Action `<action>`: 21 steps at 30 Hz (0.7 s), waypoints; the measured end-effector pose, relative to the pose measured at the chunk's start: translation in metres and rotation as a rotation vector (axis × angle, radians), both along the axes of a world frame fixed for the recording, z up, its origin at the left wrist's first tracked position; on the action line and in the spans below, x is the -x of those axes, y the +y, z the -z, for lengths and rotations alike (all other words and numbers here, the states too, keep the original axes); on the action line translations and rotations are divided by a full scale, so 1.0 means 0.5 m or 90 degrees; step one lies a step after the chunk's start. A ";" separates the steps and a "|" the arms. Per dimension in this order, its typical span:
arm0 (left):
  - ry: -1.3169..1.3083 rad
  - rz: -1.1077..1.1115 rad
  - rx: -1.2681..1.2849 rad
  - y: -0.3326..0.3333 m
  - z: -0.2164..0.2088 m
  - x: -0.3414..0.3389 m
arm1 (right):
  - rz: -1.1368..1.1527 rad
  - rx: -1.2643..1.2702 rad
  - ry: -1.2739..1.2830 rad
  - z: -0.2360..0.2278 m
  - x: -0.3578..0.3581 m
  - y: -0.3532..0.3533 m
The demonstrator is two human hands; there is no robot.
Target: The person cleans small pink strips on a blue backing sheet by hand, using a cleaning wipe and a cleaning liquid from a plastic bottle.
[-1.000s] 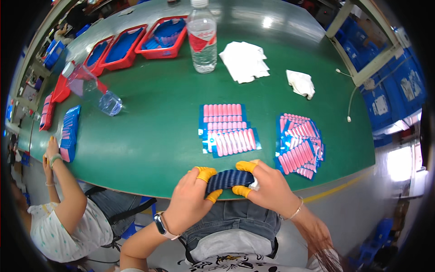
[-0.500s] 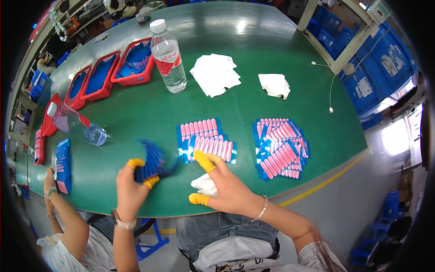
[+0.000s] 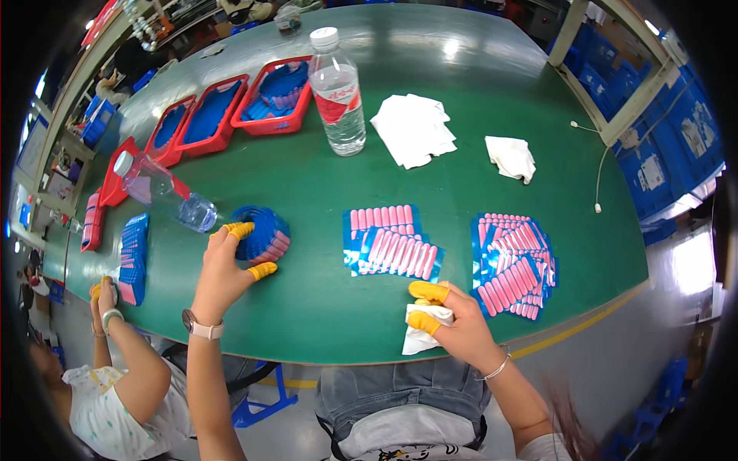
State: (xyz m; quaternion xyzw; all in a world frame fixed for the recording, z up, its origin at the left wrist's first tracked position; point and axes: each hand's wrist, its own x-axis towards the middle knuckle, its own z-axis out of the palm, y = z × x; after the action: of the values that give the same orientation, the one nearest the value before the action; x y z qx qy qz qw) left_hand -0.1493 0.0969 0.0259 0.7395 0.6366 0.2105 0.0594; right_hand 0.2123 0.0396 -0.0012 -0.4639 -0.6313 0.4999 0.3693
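My left hand [image 3: 221,270], with yellow finger covers, has its thumb and fingers around a curled blue sheet with pink oblong pads [image 3: 267,240], bent into a ring at the table surface. Between the covered fingertips of my right hand [image 3: 455,326] is a folded white cloth [image 3: 423,338], near the front edge. Beyond that hand lies a small overlapping pile of flat blue sheets with pink pads [image 3: 396,250]. A bigger pile of such sheets [image 3: 516,265] lies to its right.
Red baskets [image 3: 207,119] holding blue sheets line the far left. One water bottle [image 3: 338,104] stands upright; another bottle [image 3: 173,196] lies tilted. White cloths [image 3: 415,131] and a smaller cloth [image 3: 511,157] are at the back. Left, a co-worker's hands [image 3: 106,301] are beside more blue sheets [image 3: 133,257].
My left hand has moved the blue sheet left and farther from me; it was blurred and is now a ring. My right hand has shifted right with the cloth. The view has turned left.
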 end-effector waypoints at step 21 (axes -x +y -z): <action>0.085 0.297 0.068 0.034 0.091 -0.290 | 0.268 0.186 0.370 0.023 -0.044 -0.057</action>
State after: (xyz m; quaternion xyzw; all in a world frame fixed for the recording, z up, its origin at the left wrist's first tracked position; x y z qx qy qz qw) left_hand -0.0043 0.1139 -0.0197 0.8744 0.4617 0.1078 0.1034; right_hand 0.2343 0.0110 -0.0126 -0.4701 -0.3134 0.6086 0.5572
